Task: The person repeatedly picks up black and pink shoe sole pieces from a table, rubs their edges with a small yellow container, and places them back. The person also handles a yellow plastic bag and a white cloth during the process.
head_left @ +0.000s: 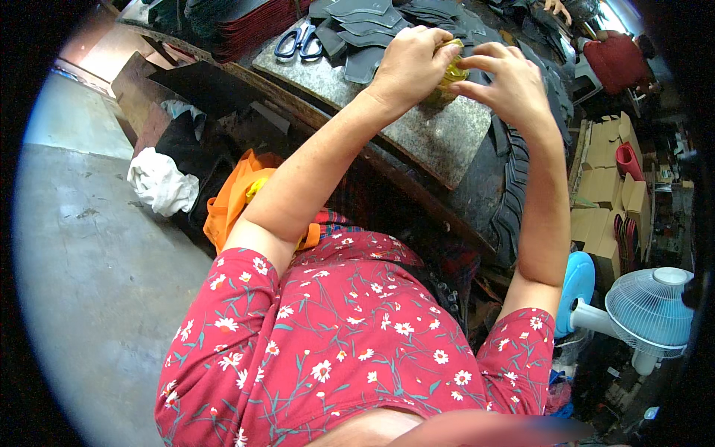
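Over the far part of a speckled grey slab (439,149), my left hand (413,63) is closed on a shiny, yellow, see-through thing (455,71), whose kind I cannot make out. My right hand (510,80) curves in from the other side, thumb and fingertips pinching at the same yellow thing. Fingers cover much of it. Flat dark grey cut pieces (365,37) lie overlapped behind my left hand. Scissors with dark blue handles (299,43) rest at the slab's left end.
Stacked dark red sheets (257,26) stand at the far left of the bench. More dark pieces (512,182) line its right side. A blue fan (648,309) and cardboard boxes (599,186) are at right. An orange cloth (238,194) hangs at left. Another person (618,63) sits far right.
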Available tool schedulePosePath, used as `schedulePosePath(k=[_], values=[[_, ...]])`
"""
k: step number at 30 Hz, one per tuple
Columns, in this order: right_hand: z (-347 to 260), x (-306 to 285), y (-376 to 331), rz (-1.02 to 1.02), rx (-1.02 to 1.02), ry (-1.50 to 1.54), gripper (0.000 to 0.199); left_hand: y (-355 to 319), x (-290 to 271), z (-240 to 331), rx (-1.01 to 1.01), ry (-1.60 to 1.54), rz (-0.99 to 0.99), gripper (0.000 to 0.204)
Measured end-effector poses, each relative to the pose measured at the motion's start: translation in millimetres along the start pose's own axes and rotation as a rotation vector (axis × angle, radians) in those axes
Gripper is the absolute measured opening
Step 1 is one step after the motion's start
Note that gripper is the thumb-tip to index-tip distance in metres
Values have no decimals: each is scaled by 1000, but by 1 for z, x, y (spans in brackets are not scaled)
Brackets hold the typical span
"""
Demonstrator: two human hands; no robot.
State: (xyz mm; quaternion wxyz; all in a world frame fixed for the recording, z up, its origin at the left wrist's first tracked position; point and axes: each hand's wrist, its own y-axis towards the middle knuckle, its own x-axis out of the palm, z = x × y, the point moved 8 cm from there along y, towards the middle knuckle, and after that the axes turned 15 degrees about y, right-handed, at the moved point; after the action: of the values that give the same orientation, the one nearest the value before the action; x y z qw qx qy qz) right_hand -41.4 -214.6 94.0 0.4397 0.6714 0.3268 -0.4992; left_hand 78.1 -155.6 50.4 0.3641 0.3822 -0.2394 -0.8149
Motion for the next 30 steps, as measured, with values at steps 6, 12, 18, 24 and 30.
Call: schedulePosePath(k=[6,12,18,24,30], values=[[-18,0,-51,-43,-51,5,45,-10,8,21,220,227,77,28],[3,-13,-88,387,50,806,27,0,36,-6,-69,55,-277,47],[23,24,-109,459,199,1200,49,2,43,-2,-72,211,-370,34],[26,44,-123,399,302,1248,56,-2,-15,8,333,427,-29,49],[32,34,-140,434,328,1318,59,-92,-126,-47,-239,-68,-810,43]])
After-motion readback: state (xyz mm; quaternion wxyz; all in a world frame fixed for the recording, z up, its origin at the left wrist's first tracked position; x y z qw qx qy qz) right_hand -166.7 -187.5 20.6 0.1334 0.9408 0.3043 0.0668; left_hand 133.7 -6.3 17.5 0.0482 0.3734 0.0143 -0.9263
